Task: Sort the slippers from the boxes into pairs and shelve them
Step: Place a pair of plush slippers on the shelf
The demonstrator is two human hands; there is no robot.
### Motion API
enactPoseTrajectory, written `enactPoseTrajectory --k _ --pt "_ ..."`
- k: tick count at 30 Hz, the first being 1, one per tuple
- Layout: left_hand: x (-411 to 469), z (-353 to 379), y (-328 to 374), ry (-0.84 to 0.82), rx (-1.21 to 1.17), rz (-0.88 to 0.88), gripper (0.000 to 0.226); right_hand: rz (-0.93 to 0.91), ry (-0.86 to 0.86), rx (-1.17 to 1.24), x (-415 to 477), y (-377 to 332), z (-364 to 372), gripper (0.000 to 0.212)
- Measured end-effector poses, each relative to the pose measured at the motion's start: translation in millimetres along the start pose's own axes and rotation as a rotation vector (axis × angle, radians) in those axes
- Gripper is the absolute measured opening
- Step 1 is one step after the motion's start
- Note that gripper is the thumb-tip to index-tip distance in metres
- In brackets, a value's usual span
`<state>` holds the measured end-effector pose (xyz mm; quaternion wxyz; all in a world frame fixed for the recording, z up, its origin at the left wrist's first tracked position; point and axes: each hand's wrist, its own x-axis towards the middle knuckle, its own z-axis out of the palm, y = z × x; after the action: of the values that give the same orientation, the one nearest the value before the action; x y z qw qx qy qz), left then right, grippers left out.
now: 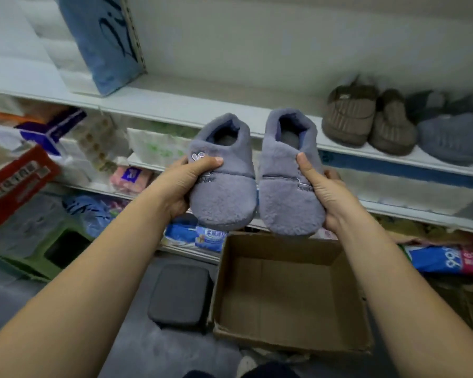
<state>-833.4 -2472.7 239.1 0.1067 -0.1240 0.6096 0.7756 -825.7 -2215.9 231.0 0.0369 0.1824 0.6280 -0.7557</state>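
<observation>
Above the empty cardboard box (287, 293), we hold up two grey-blue slippers.
Our left hand (186, 184) clasps the left slipper (224, 192), our right hand (325, 192) the right slipper (287, 186); shelved slippers (393, 126) at two o'clock.

Lighting: dim, cool, even; soft shadows under the shelf (175, 110). Quality: soft focus overall, motion blur at left, wide-angle bending at edges.

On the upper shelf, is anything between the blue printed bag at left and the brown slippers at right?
No. In the head view, the shelf between the blue bag and brown slippers is bare.
</observation>
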Motion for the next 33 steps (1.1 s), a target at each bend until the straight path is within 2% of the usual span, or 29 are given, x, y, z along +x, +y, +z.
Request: enactPoseTrajectory --k 3,6,11,13,15,17,18,20,21,22,24,26,28,33 --pt "58 14 24 0.046 0.040 0.076 0.042 -0.025 0.057 -0.023 52 -27 14 0.092" --pt "114 24 44 0.048 0.085 0.105 0.042 -0.053 0.097 -0.064 101 -52 25 0.083" --pt "201 32 67 0.026 0.181 0.143 0.034 -0.127 0.200 -0.122 172 -70 45 0.084" --pt "228 34 71 -0.009 0.215 0.148 0.035 -0.151 0.252 -0.221 186 -72 49 0.090" --pt "243 33 73 -0.136 0.264 0.168 0.034 -0.206 0.285 -0.312 189 -68 55 0.091" --pt "250 22 67 -0.359 0.376 0.202 0.056 -0.277 0.288 -0.449 187 -55 65 0.084" --pt "253 12 60 -0.435 0.471 0.217 0.080 -0.310 0.286 -0.538 187 -45 70 0.085" --pt "258 -5 48 -0.468 0.701 0.251 0.138 -0.366 0.312 -0.685 190 -29 74 0.093" --pt "261 -10 45 -0.467 0.770 0.282 0.149 -0.377 0.317 -0.726 194 -25 74 0.095" --pt "265 -13 45 -0.459 0.790 0.320 0.144 -0.371 0.322 -0.777 198 -24 73 0.096" --pt "276 -10 53 -0.381 0.815 0.413 0.110 -0.357 0.332 -0.900 206 -28 75 0.099" --pt "293 -4 62 -0.337 0.846 0.477 0.087 -0.336 0.322 -0.984 215 -33 79 0.102" --pt "310 1 64 -0.332 0.847 0.475 0.080 -0.321 0.310 -1.012 225 -39 85 0.099" --pt "338 20 56 -0.157 0.845 0.462 0.058 -0.266 0.339 -1.047 250 -48 91 0.091"
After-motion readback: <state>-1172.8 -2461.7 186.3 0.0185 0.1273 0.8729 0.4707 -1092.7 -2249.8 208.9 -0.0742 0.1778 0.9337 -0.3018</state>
